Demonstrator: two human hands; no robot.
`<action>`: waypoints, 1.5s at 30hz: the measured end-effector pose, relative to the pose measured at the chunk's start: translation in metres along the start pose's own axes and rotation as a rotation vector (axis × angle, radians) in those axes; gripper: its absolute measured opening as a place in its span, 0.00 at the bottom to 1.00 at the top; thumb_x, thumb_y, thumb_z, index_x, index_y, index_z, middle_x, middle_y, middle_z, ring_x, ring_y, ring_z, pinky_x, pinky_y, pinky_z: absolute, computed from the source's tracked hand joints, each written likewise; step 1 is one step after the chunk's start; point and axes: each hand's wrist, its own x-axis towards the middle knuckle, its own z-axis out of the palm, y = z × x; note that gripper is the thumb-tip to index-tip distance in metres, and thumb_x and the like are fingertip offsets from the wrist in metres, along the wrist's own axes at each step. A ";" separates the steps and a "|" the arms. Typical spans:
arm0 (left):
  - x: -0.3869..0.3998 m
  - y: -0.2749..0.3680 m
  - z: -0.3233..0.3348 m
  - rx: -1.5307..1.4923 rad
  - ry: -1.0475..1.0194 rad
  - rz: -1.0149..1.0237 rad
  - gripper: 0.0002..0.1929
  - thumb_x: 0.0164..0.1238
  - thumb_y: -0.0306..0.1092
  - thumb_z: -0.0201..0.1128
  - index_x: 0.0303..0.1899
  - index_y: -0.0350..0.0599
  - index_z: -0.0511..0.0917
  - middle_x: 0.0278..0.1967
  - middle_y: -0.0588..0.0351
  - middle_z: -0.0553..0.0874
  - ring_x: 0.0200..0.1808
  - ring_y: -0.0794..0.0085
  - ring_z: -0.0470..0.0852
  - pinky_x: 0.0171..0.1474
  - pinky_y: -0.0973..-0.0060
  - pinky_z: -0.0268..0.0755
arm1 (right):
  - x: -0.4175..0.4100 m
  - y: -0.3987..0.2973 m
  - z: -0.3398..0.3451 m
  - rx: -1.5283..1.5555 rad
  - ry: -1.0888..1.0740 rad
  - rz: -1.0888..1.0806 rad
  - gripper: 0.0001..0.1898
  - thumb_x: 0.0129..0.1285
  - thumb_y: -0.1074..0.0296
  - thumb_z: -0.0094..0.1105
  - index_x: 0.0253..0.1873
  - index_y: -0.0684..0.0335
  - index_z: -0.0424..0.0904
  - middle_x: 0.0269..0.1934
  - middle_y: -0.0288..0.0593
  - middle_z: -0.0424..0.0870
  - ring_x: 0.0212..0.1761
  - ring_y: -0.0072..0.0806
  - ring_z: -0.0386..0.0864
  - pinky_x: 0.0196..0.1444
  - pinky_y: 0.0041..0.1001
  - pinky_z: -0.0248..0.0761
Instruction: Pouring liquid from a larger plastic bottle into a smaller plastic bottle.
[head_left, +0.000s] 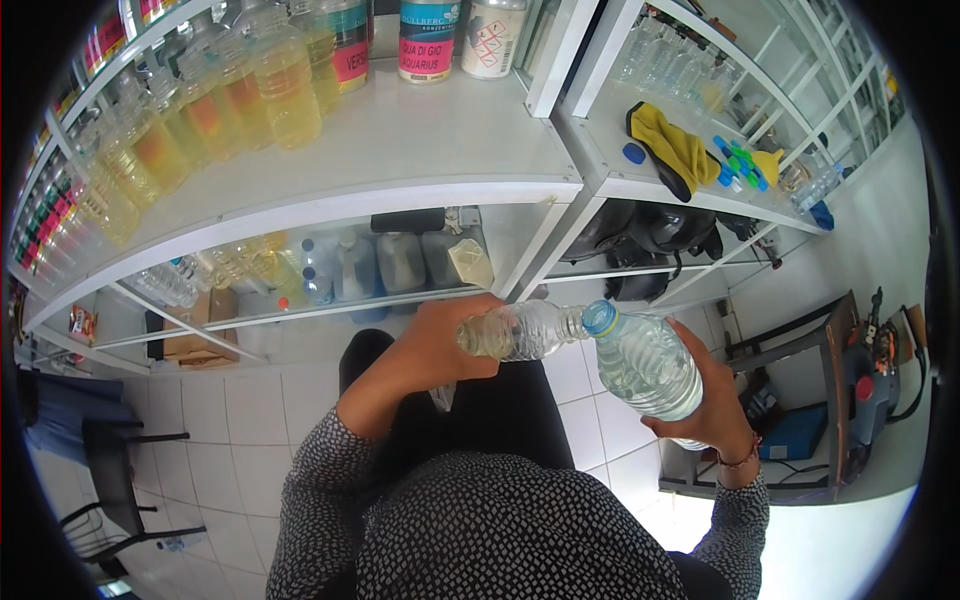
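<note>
My left hand (442, 345) is closed around the lower part of a small clear plastic bottle (529, 330), tipped sideways with its open neck towards the right. My right hand (712, 397) grips a larger clear plastic bottle (649, 367) that holds clear liquid. Its blue rim or cap (600, 318) meets the mouth of the small bottle; whether the two touch cannot be told. Some liquid seems to lie in the small bottle, near my left palm. Both bottles are held in front of the white shelving, above my lap.
Ahead, a white shelf (420, 142) bears plastic bottles of yellow liquid (285, 97) and metal cans (426, 45). At right lie a yellow-and-black cloth or glove (671, 150), blue and green caps (739, 161) and a yellow funnel (769, 161). A black chair (112, 465) stands at left.
</note>
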 end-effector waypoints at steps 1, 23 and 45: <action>0.000 0.000 0.000 0.000 0.000 0.000 0.27 0.51 0.30 0.77 0.57 0.39 0.84 0.44 0.56 0.89 0.46 0.73 0.86 0.55 0.73 0.79 | 0.000 0.001 0.000 0.002 -0.001 0.000 0.63 0.38 0.60 0.90 0.83 0.60 0.63 0.68 0.55 0.84 0.66 0.49 0.86 0.70 0.43 0.79; -0.001 -0.002 -0.001 0.042 0.013 0.008 0.27 0.51 0.31 0.77 0.56 0.40 0.84 0.44 0.54 0.89 0.44 0.69 0.87 0.53 0.72 0.80 | 0.001 -0.002 0.000 0.023 -0.018 0.003 0.62 0.39 0.60 0.90 0.83 0.61 0.62 0.68 0.55 0.84 0.67 0.48 0.86 0.70 0.41 0.78; -0.002 0.000 -0.002 0.042 0.019 -0.001 0.28 0.50 0.31 0.78 0.57 0.40 0.84 0.45 0.54 0.90 0.45 0.70 0.87 0.55 0.72 0.80 | 0.002 -0.003 0.000 0.026 -0.011 0.006 0.63 0.39 0.59 0.90 0.83 0.61 0.62 0.69 0.55 0.84 0.67 0.48 0.86 0.71 0.43 0.78</action>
